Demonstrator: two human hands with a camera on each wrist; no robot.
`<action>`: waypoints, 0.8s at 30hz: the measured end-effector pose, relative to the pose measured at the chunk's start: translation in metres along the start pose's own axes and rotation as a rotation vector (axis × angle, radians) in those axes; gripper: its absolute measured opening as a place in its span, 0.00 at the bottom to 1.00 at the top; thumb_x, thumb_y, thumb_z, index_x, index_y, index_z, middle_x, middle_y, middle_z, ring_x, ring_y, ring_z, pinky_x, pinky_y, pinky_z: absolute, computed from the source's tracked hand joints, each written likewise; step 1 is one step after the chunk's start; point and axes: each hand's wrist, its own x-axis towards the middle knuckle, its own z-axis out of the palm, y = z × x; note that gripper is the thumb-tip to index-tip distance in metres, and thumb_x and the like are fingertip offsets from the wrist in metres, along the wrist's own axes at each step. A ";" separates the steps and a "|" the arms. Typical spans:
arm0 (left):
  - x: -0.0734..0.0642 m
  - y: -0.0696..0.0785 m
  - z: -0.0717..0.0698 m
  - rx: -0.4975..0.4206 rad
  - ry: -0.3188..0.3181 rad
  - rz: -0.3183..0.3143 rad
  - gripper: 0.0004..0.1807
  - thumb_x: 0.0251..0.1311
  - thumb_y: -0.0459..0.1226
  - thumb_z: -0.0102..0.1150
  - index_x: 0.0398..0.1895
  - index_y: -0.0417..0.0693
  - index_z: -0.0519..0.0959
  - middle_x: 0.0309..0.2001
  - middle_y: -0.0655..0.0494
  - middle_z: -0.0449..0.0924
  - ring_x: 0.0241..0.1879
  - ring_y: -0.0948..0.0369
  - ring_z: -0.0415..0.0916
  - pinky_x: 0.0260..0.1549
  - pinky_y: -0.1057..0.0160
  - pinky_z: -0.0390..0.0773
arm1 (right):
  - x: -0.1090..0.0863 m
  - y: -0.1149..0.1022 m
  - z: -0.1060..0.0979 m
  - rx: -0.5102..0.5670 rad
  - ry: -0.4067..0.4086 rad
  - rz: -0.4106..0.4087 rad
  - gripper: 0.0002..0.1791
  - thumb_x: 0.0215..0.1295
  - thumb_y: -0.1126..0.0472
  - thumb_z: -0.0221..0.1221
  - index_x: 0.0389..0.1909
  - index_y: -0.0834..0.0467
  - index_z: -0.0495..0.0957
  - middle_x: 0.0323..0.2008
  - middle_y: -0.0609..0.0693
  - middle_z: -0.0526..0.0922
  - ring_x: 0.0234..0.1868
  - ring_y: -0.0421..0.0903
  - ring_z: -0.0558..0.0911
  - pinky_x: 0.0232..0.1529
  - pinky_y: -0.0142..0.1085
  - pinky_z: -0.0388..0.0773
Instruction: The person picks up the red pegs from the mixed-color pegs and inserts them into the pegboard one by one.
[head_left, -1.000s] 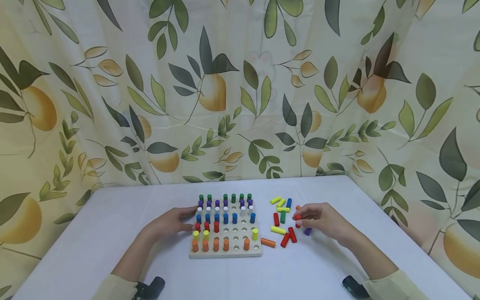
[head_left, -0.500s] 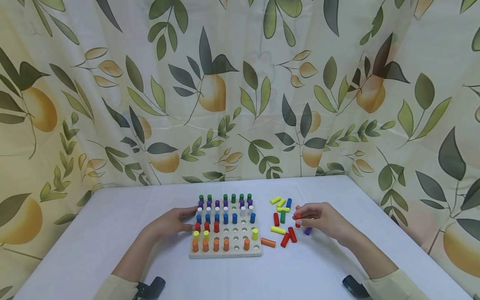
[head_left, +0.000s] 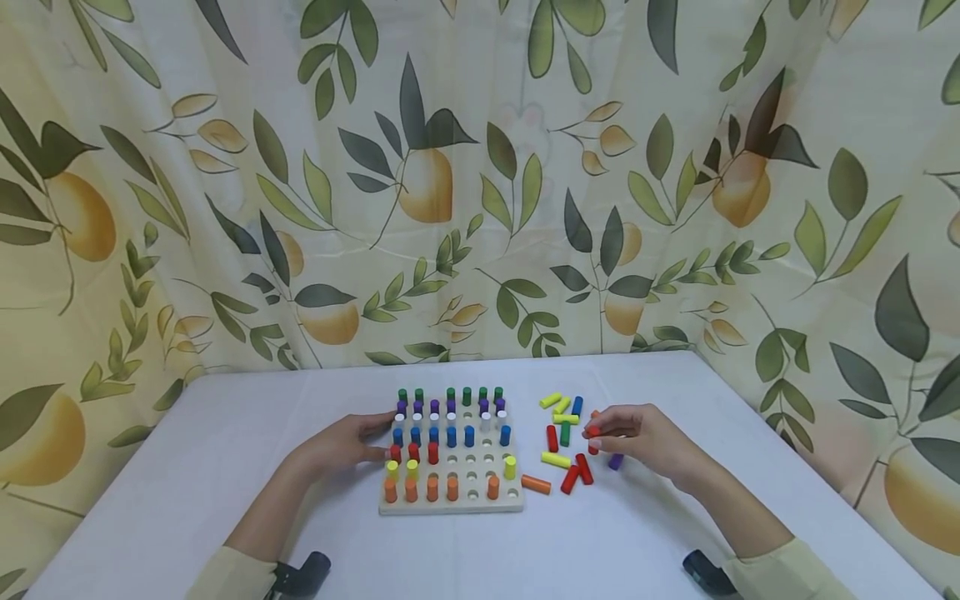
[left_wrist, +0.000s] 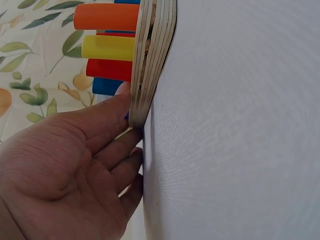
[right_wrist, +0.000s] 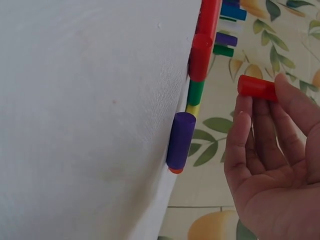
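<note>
A pale wooden pegboard (head_left: 450,507) lies on the table, with upright pegs in coloured rows and several bare holes. My left hand (head_left: 341,446) holds the board by its left edge. In the left wrist view, its thumb is over the edge near a blue peg (left_wrist: 107,86), and the fingers (left_wrist: 127,170) are at the side. My right hand (head_left: 648,437), to the right of the board, pinches a red peg (right_wrist: 256,88) between thumb and fingertips, above the table. Beneath it lies a purple peg (head_left: 616,462), partly hidden by the hand in the head view.
Loose pegs lie between board and right hand: a yellow peg (head_left: 556,459), a green peg (head_left: 566,433), a blue peg (head_left: 577,405) and several others. One orange peg (head_left: 536,484) is close beside the board's right edge. A patterned curtain (head_left: 480,250) hangs behind the white table (head_left: 262,383).
The right hand, with the red peg in its fingers, has shifted very slightly left. The left hand and board have not visibly moved.
</note>
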 end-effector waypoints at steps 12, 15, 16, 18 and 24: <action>0.000 -0.001 -0.001 0.003 -0.003 0.012 0.37 0.62 0.34 0.71 0.76 0.50 0.71 0.75 0.44 0.67 0.76 0.39 0.54 0.70 0.33 0.57 | -0.002 -0.006 0.002 0.016 -0.028 -0.042 0.13 0.68 0.62 0.69 0.51 0.61 0.85 0.48 0.58 0.87 0.49 0.52 0.86 0.48 0.38 0.85; 0.002 -0.001 0.000 0.009 -0.007 0.022 0.37 0.62 0.35 0.71 0.76 0.50 0.71 0.75 0.44 0.67 0.77 0.39 0.54 0.70 0.33 0.57 | -0.003 -0.008 0.002 0.013 -0.029 -0.041 0.13 0.69 0.63 0.68 0.51 0.61 0.85 0.47 0.58 0.87 0.48 0.52 0.86 0.48 0.38 0.85; 0.002 -0.001 0.000 0.010 -0.007 0.023 0.37 0.62 0.35 0.71 0.76 0.50 0.71 0.75 0.45 0.67 0.77 0.40 0.53 0.70 0.34 0.57 | -0.003 -0.009 0.002 0.013 -0.033 -0.043 0.13 0.69 0.63 0.67 0.52 0.61 0.85 0.47 0.58 0.87 0.48 0.52 0.86 0.48 0.38 0.85; 0.003 -0.002 0.000 0.013 -0.005 0.026 0.37 0.62 0.35 0.71 0.76 0.50 0.71 0.75 0.45 0.66 0.77 0.40 0.53 0.70 0.34 0.57 | -0.003 -0.012 0.002 0.011 -0.042 -0.050 0.14 0.69 0.63 0.67 0.53 0.62 0.84 0.47 0.58 0.87 0.49 0.52 0.86 0.49 0.38 0.84; 0.002 -0.003 0.001 0.020 -0.002 0.030 0.38 0.62 0.35 0.71 0.76 0.49 0.71 0.75 0.44 0.66 0.76 0.39 0.53 0.70 0.33 0.57 | 0.001 -0.018 0.006 0.002 -0.051 -0.074 0.16 0.68 0.61 0.69 0.54 0.63 0.84 0.48 0.57 0.87 0.50 0.52 0.86 0.50 0.40 0.84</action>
